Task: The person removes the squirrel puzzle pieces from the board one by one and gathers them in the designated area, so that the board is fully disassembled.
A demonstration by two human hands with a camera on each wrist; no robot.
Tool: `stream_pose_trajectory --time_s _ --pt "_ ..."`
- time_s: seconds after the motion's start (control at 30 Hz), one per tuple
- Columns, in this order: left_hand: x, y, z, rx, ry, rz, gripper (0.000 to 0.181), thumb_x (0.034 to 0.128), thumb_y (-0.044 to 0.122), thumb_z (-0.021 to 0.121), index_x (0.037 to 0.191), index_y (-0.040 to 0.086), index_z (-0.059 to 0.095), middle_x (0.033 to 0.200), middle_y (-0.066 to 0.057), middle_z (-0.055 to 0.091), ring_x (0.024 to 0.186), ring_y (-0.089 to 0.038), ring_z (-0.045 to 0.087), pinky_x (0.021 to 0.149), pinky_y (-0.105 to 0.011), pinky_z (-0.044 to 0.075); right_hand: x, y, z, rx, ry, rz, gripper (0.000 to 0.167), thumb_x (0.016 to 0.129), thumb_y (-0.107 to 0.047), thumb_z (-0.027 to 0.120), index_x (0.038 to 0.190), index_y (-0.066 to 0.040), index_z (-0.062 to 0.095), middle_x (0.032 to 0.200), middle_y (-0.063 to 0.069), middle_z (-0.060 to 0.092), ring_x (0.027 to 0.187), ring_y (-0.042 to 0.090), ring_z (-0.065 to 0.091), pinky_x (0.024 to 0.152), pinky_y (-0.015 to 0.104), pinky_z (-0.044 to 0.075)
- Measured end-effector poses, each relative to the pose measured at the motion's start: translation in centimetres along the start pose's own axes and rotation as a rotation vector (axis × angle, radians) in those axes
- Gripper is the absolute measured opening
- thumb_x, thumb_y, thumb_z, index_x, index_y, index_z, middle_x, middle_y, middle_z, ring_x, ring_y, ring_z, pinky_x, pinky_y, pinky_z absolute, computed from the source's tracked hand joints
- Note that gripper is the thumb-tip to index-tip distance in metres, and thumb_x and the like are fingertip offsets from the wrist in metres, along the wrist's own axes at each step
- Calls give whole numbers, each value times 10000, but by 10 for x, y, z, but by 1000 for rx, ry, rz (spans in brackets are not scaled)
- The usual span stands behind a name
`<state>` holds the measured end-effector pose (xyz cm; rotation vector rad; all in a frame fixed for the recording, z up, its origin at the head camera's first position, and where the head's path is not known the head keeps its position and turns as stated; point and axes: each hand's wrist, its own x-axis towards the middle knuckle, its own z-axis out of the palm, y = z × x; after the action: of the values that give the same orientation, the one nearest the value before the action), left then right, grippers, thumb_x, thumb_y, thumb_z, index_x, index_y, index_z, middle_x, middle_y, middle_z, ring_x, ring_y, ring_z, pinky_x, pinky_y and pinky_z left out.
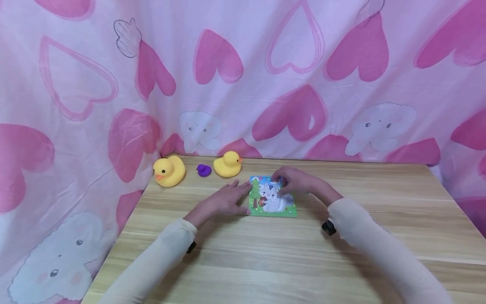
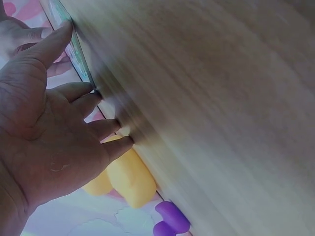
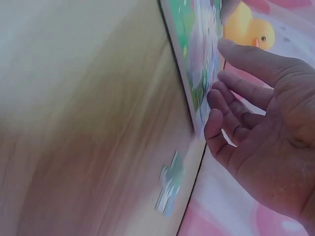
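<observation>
A square jigsaw puzzle point(image 1: 271, 207) with a picture of a white squirrel and a green tree lies flat on the table. My left hand point(image 1: 225, 199) is at its left side, fingers stretched out, with thumb and fingertips at the edge. Over the upper right part of the picture, my right hand point(image 1: 298, 180) bends its fingers, and the thumb point(image 3: 246, 56) and fingertips come down on the surface. No piece shows clearly between them. A loose puzzle piece point(image 3: 170, 184) lies on the table beside the board in the right wrist view; the right arm hides that spot from the head view.
Behind the left hand stand a large yellow rubber duck point(image 1: 171, 171), a small purple duck point(image 1: 203, 170) and another yellow duck point(image 1: 228, 164). A pink heart-patterned curtain point(image 1: 235, 97) hangs along the back and left of the wooden table point(image 1: 243, 261).
</observation>
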<state>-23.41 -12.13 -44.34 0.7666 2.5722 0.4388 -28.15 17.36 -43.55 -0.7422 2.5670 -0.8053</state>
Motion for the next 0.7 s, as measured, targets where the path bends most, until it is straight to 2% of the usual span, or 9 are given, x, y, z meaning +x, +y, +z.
stream_pose_trajectory --time_s 0.23,0.5,0.7 --pt "0 2 0 42 -3 -19 924 969 537 719 1699 228 242 1794 26 162 1670 -371 100 1357 -569 139 6 -8 7 -42 -23 43 611 891 -166 851 1438 -56 603 1361 115 608 1243 280 594 1115 485 538" --pt "2 2 1 34 -6 -11 932 973 540 711 1702 225 223 1797 16 140 1670 -371 90 1356 -571 119 8 -8 10 -76 -17 77 627 868 -161 870 1432 -79 610 1343 113 586 1234 282 600 1094 477 555" --pt "2 0 1 31 -6 -8 934 972 544 709 1702 229 218 1797 20 133 1670 -375 80 1357 -570 114 13 -13 11 -83 -1 94 564 876 -152 862 1386 -81 632 1312 107 613 1201 268 599 1087 469 556"
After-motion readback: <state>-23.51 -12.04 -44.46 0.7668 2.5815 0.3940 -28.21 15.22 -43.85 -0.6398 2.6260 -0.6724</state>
